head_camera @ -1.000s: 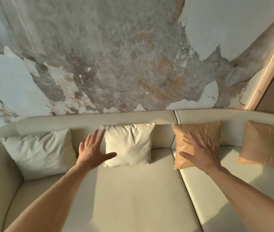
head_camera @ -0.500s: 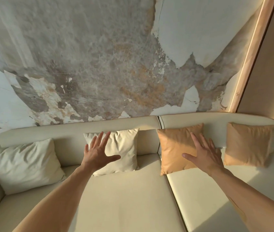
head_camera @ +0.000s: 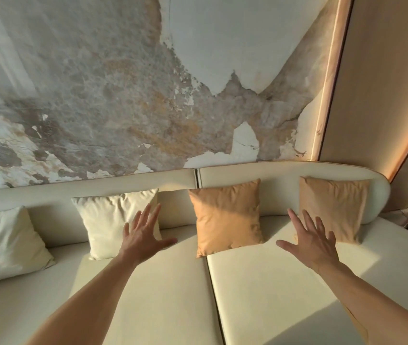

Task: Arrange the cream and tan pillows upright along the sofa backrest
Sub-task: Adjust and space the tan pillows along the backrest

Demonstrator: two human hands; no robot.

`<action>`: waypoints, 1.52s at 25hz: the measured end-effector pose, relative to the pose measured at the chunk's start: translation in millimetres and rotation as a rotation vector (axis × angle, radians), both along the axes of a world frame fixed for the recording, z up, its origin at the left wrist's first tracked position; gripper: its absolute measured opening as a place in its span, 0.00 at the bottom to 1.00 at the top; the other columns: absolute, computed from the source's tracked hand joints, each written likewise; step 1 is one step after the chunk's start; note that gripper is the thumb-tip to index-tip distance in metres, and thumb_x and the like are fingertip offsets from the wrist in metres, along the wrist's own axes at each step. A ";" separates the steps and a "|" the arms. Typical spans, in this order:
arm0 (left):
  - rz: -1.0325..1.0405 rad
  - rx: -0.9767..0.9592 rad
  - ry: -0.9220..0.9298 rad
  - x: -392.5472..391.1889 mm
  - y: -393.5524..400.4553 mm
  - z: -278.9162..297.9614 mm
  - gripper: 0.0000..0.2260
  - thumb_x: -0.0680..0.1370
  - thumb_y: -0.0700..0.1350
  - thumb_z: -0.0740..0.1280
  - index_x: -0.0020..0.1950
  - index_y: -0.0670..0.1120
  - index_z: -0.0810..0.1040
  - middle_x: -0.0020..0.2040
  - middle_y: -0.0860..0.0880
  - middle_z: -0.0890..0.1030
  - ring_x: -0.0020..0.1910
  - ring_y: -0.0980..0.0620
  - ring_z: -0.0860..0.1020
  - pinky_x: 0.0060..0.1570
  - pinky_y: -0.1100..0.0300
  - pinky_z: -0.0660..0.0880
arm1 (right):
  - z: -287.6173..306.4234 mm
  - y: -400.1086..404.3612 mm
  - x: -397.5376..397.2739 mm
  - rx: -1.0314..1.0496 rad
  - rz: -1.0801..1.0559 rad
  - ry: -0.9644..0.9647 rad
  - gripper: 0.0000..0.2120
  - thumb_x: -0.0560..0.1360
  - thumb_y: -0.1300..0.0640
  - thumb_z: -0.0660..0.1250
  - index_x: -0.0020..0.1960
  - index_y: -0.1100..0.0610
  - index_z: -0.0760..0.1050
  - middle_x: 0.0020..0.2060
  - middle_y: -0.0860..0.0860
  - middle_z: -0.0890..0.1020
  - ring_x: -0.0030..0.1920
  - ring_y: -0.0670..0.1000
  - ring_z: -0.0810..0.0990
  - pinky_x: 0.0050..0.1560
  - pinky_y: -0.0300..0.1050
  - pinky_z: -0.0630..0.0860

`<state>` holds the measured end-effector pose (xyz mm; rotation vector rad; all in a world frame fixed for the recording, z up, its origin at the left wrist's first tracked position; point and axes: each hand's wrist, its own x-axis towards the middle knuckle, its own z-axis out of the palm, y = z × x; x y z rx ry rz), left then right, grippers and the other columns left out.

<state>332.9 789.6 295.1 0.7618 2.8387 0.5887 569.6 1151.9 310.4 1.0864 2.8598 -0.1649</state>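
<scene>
While both hands are spread flat and hold nothing, the four pillows already stand along the sofa backrest, so this looks like a checking or final-adjusting step rather than a fresh placement. The left hand hovers with fingers splayed in front of the lower right edge of the second cream pillow; whether it touches the fabric cannot be told. The right hand, equally open, sits over the seat between the two tan pillows, its fingertips near the lower left corner of the far tan pillow.

At nine o'clock in the view, the first cream pillow leans back more loosely than the rest, slumped toward the corner. The near tan pillow stands at twelve o'clock, straddling the seam between the seat cushions and tilted slightly to the left. The far tan pillow is at two o'clock, upright against the backrest's rounded end.

My judgement is that the task is nearly finished. The next move likely calls for a light push or tug to square up whichever pillow still leans, probably the leftmost cream one.
</scene>
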 end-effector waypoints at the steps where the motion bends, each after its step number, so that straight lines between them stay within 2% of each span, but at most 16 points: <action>1: 0.005 0.014 -0.009 5.4 11.3 -1.2 0.50 0.66 0.73 0.67 0.79 0.63 0.41 0.81 0.55 0.44 0.80 0.49 0.45 0.75 0.40 0.47 | -4.7 9.3 7.4 -0.016 -0.006 -0.003 0.45 0.70 0.26 0.57 0.77 0.37 0.36 0.80 0.48 0.45 0.79 0.59 0.45 0.72 0.65 0.54; 5: 0.001 0.030 -0.027 12.4 48.0 -10.2 0.49 0.65 0.74 0.65 0.78 0.64 0.42 0.81 0.54 0.46 0.79 0.47 0.48 0.74 0.39 0.51 | -20.4 38.7 21.9 -0.062 -0.020 -0.008 0.45 0.70 0.26 0.58 0.77 0.37 0.36 0.80 0.49 0.46 0.79 0.60 0.46 0.72 0.65 0.55; 12: 0.053 0.053 -0.080 -24.0 84.1 -29.8 0.51 0.63 0.77 0.64 0.78 0.63 0.42 0.81 0.51 0.49 0.79 0.45 0.52 0.72 0.39 0.55 | -36.1 66.5 4.1 -0.074 -0.022 -0.046 0.46 0.69 0.25 0.57 0.77 0.37 0.37 0.80 0.49 0.46 0.79 0.60 0.49 0.71 0.66 0.57; 19: 0.009 0.024 -0.125 -74.2 103.8 -39.0 0.51 0.64 0.75 0.66 0.79 0.63 0.42 0.81 0.51 0.48 0.78 0.44 0.53 0.73 0.39 0.56 | -37.5 81.4 -38.0 -0.107 -0.038 -0.058 0.46 0.70 0.27 0.59 0.78 0.38 0.39 0.80 0.50 0.47 0.79 0.59 0.50 0.71 0.65 0.57; 25: 0.083 0.040 -0.166 -91.3 117.2 -46.2 0.51 0.64 0.75 0.66 0.79 0.62 0.43 0.81 0.51 0.49 0.78 0.44 0.52 0.72 0.40 0.56 | -41.8 111.4 -71.5 -0.117 0.019 -0.109 0.45 0.70 0.26 0.58 0.79 0.40 0.39 0.80 0.50 0.48 0.78 0.58 0.51 0.71 0.63 0.59; 29: 0.158 0.041 -0.179 -83.5 140.2 -49.6 0.54 0.60 0.79 0.61 0.79 0.62 0.43 0.81 0.50 0.49 0.78 0.44 0.53 0.72 0.38 0.57 | -48.2 146.6 -98.6 -0.151 0.092 -0.089 0.47 0.69 0.26 0.58 0.79 0.42 0.41 0.80 0.50 0.49 0.78 0.57 0.54 0.69 0.63 0.62; 33: 0.240 0.054 -0.227 -61.4 184.4 -69.2 0.56 0.58 0.80 0.62 0.80 0.60 0.44 0.81 0.51 0.48 0.78 0.42 0.53 0.72 0.35 0.58 | -71.5 190.5 -123.7 -0.225 0.198 -0.094 0.47 0.70 0.27 0.60 0.79 0.42 0.42 0.80 0.51 0.49 0.78 0.58 0.53 0.70 0.63 0.63; 38: 0.275 -0.035 -0.267 -62.9 230.7 -130.1 0.59 0.56 0.81 0.63 0.79 0.60 0.43 0.81 0.51 0.47 0.78 0.43 0.52 0.73 0.36 0.56 | -130.4 259.6 -164.6 -0.278 0.271 -0.062 0.50 0.68 0.27 0.62 0.79 0.43 0.42 0.80 0.53 0.53 0.78 0.57 0.56 0.68 0.61 0.66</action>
